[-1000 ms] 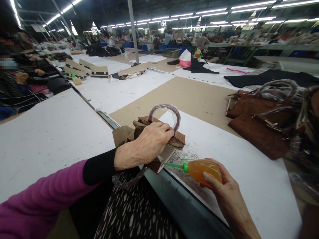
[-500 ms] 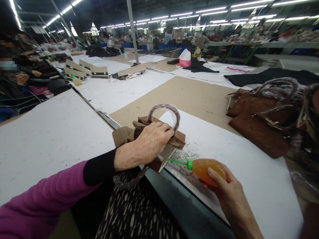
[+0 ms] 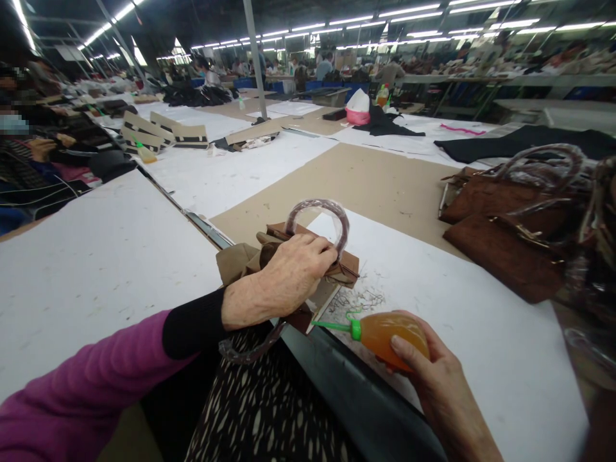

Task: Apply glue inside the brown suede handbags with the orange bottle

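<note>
The left hand [image 3: 283, 276] has its fingers bent tight over the bag [image 3: 348, 268], which overhangs the worktop's [image 3: 462, 308] near edge. Right of the bag, the right hand's [image 3: 433, 359] fingers wrap the bottle [image 3: 392, 339]. Squeezing hard could flood the bag's edge; a loosened left hold could let it slip. Open room lies beyond the bag; threads [image 3: 362, 299] lie beside it.

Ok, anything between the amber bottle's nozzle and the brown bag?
Nothing visible. The right hand holds the amber bottle, its green nozzle ending at the edge of the brown bag; whether they touch is unclear. The left hand is on the bag, clear of the nozzle.
</note>
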The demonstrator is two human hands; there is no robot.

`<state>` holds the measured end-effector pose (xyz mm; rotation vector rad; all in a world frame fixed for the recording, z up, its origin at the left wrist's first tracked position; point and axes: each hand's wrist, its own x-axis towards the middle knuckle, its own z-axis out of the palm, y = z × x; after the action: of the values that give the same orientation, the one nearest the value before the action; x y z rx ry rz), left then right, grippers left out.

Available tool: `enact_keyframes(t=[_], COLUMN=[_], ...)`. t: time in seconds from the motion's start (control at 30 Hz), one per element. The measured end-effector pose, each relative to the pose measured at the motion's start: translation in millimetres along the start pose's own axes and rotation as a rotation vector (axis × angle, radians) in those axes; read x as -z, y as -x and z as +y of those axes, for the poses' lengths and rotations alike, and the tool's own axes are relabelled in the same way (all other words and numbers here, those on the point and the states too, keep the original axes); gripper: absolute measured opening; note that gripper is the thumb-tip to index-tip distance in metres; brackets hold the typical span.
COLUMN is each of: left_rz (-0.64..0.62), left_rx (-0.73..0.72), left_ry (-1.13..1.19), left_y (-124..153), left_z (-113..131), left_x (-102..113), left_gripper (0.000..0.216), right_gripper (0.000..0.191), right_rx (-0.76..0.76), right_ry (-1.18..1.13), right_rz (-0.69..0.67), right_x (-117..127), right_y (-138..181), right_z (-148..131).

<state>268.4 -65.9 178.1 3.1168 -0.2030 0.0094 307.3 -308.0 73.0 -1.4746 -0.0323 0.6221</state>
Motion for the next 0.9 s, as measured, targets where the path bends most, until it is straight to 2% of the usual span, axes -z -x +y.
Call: enact_keyframes(t=[0.37, 0.5, 0.63, 0.9], left_rz=[0.022, 0.025, 0.036, 0.036], left_rx=[-0.012, -0.015, -0.022, -0.003], left_ry=[0.004, -0.005, -0.017, -0.018], left_y=[1, 0, 0, 0], left_z=[-2, -2, -2, -1], left_x=[-2, -3, -5, -4], left_gripper=[0.027, 0.028, 0.028, 0.027], right_gripper=[0.058, 0.062, 0.063, 0.051], right_rx=[0.062, 0.014, 0.005, -0.059], right_ry=[0.042, 0.042, 0.058, -0.162], right_rz=[0.077, 0.052, 0.086, 0.030], right_x=[-3, -7, -11, -3], right_y=[-2, 6, 17, 5], right_z=[-3, -5, -5, 10])
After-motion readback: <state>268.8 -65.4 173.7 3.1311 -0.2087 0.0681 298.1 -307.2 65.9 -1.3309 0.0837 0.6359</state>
